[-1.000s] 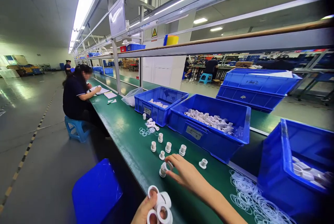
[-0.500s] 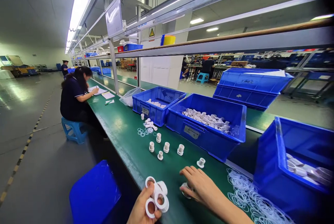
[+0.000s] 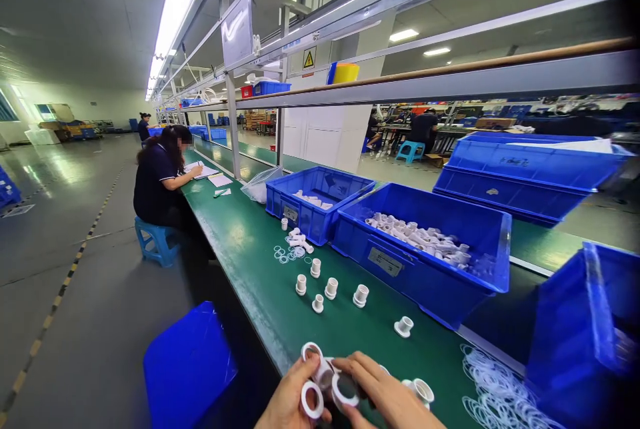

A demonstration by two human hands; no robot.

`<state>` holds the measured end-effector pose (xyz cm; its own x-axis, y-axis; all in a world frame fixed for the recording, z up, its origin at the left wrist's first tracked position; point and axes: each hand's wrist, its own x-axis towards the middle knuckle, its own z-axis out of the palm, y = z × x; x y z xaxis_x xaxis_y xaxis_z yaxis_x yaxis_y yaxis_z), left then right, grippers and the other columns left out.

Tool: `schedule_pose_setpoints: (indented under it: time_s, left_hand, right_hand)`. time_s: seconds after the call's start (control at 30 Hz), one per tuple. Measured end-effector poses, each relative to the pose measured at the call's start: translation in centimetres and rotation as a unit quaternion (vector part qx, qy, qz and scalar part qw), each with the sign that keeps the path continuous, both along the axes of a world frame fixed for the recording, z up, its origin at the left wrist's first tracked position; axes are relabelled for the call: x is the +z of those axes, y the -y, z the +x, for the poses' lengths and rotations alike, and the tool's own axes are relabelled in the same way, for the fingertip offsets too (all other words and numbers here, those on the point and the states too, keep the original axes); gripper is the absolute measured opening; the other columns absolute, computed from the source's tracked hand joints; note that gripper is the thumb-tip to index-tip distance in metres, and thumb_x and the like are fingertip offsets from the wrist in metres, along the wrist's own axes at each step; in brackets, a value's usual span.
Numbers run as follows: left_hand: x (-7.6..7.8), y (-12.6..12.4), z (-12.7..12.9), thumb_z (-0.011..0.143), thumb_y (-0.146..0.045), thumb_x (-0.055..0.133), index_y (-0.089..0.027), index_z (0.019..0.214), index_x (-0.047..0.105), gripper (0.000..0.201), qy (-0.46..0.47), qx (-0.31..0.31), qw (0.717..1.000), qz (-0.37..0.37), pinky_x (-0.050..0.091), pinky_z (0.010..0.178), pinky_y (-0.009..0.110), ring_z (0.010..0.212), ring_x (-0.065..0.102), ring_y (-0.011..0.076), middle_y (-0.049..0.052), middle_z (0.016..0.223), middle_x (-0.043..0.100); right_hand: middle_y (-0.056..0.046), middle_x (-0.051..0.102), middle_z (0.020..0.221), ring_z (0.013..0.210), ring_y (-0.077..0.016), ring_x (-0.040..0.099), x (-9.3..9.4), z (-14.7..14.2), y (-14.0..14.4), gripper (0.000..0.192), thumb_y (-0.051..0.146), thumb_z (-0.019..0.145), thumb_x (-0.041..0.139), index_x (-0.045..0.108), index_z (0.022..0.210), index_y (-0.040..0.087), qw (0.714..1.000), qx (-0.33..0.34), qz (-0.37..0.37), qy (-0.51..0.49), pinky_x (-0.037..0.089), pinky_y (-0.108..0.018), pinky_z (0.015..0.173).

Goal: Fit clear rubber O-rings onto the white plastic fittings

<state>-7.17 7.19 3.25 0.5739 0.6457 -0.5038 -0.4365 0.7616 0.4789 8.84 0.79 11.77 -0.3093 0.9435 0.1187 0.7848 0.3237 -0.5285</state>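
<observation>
Both hands meet at the bench edge — left hand (image 3: 287, 402) clutches a cluster of white plastic fittings (image 3: 320, 386), right hand (image 3: 385, 399) fingers pinching one ring. Light, stiff, slick — best gripped by the rims.

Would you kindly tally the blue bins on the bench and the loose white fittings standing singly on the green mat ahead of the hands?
Blue bins: 4, namely the far bin, the middle bin, the stacked bin behind it and the near bin.
Loose white fittings standing singly: 6, from one by the far bin to one nearest the hands.
Total: 10.
</observation>
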Motion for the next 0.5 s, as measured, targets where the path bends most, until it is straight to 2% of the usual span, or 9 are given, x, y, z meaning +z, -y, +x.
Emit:
schedule_pose_setpoints:
  time_s: [0.1, 0.2, 0.27, 0.33, 0.4, 0.5]
  left_hand:
    - [-0.8, -0.8, -0.1, 0.085, -0.037, 0.068, -0.016, 0.098, 0.052, 0.029, 0.007, -0.016, 1.0, -0.018, 0.034, 0.037, 0.017, 0.054, 0.057, 0.0132, 0.002, 0.07, 0.059]
    - [-1.8, -1.5, -0.2, 0.08, -0.038, 0.074, -0.016, 0.101, 0.054, 0.036, 0.089, -0.043, 0.995, -0.033, 0.029, 0.039, 0.015, 0.056, 0.056, 0.0106, 0.001, 0.074, 0.058]
    - [-2.4, -1.8, -0.3, 0.078, -0.039, 0.076, -0.015, 0.103, 0.056, 0.039, 0.134, -0.058, 0.989, -0.04, 0.027, 0.04, 0.015, 0.058, 0.054, 0.0093, 0.001, 0.076, 0.057]
    - [-3.0, -2.0, -0.3, 0.078, -0.039, 0.077, -0.015, 0.104, 0.058, 0.04, 0.151, -0.068, 0.985, -0.043, 0.025, 0.041, 0.015, 0.058, 0.053, 0.0088, 0.001, 0.076, 0.056]
    - [-3.4, -2.1, -0.2, 0.078, -0.04, 0.076, -0.014, 0.104, 0.059, 0.04, 0.155, -0.073, 0.984, -0.041, 0.024, 0.041, 0.015, 0.058, 0.052, 0.0086, 0.001, 0.075, 0.056]
    - [-3.6, -2.1, -0.1, 0.079, -0.041, 0.076, -0.014, 0.103, 0.061, 0.04, 0.161, -0.065, 0.984, -0.03, 0.023, 0.04, 0.015, 0.057, 0.05, 0.008, 0.001, 0.075, 0.055]
  right_hand:
    - [-0.008, 0.06, 0.108, 0.087, -0.0182, 0.063, 1.3, 3.2, -2.7, 0.027, 0.027, 0.091, 0.044, 0.053, 0.116, 0.023, 0.999, -0.035, -0.021, 0.026, 0.052, -0.03, 0.079]
    - [-0.011, 0.057, 0.114, 0.092, -0.0204, 0.061, 2.5, 6.8, -6.8, 0.029, 0.028, 0.091, 0.041, 0.051, 0.117, 0.019, 0.988, -0.121, -0.005, 0.099, 0.049, -0.034, 0.083]
    - [-0.012, 0.057, 0.116, 0.095, -0.0215, 0.061, 2.9, 8.6, -9.4, 0.029, 0.027, 0.091, 0.044, 0.052, 0.116, 0.017, 0.979, -0.152, -0.017, 0.131, 0.046, -0.034, 0.085]
    - [-0.012, 0.06, 0.111, 0.094, -0.0219, 0.061, 3.0, 9.4, -11.7, 0.024, 0.023, 0.087, 0.049, 0.056, 0.109, 0.016, 0.975, -0.159, -0.04, 0.147, 0.045, -0.032, 0.083]
    - [-0.01, 0.065, 0.1, 0.086, -0.0209, 0.062, 2.6, 9.5, -13.0, 0.017, 0.017, 0.08, 0.055, 0.06, 0.096, 0.016, 0.972, -0.155, -0.081, 0.16, 0.044, -0.029, 0.073]
    - [-0.007, 0.068, 0.086, 0.072, -0.0179, 0.062, 1.8, 9.1, -13.2, 0.015, 0.013, 0.074, 0.057, 0.062, 0.088, 0.016, 0.962, -0.149, -0.146, 0.174, 0.037, -0.025, 0.058]
